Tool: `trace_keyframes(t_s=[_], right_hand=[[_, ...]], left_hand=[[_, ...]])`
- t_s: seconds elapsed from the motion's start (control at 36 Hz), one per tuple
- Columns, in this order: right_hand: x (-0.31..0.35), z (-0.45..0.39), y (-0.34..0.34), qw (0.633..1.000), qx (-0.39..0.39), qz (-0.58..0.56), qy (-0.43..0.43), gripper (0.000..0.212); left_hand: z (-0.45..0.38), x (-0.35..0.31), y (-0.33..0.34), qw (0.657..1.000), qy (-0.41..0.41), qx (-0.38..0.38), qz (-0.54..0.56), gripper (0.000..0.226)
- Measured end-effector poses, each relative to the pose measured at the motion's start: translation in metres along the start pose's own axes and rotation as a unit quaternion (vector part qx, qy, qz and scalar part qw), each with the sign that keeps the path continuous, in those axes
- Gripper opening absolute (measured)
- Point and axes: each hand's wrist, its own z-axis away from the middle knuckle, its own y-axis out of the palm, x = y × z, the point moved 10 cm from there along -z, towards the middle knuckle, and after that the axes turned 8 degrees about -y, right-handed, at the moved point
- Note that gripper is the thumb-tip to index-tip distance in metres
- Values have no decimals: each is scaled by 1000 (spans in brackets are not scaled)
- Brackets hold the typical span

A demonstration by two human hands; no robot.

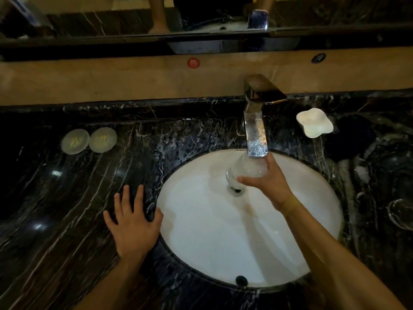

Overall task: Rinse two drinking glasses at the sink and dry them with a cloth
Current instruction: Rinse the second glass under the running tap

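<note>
My right hand (pixel 270 182) grips a clear drinking glass (pixel 248 170) right under the spout of the chrome faucet (pixel 256 130), above the drain of the white sink (pixel 190 220). The glass is full of frothy water. My left hand (pixel 133 222) rests flat with spread fingers on the black marble counter (pixel 67 209), its thumb at the sink's left rim. A second clear glass (pixel 401 214) stands on the counter at the far right edge of the view, partly cut off. No cloth is in view.
Two round pale paper coasters (pixel 89 140) lie on the counter at the back left. A white wavy-edged soap dish (pixel 315 123) sits right of the faucet. Water drops speckle the counter behind the sink. A mirror runs along the back wall.
</note>
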Motion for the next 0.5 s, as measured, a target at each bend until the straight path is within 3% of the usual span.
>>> trace_keyframes(t_s=[0.11, 0.19, 0.25, 0.33, 0.42, 0.5], right_hand=[[18, 3, -5, 983, -57, 163, -68, 86], [20, 4, -2, 959, -26, 271, -76, 86], [8, 1, -3, 961, 2, 274, -36, 88], [-17, 0, 0, 996, 26, 54, 60, 77], [-34, 8, 16, 975, 57, -154, 152, 65], [-43, 15, 31, 948, 87, -225, 209, 67]], left_hand=[[0, 0, -1, 1000, 2, -1, 1, 79], [1, 0, -1, 1000, 1, -1, 0, 79], [1, 0, -1, 1000, 2, -2, 2, 79], [0, 1, 0, 1000, 2, -2, 4, 79], [0, 0, 0, 1000, 2, -1, -2, 80], [0, 1, 0, 1000, -1, 3, -3, 80]])
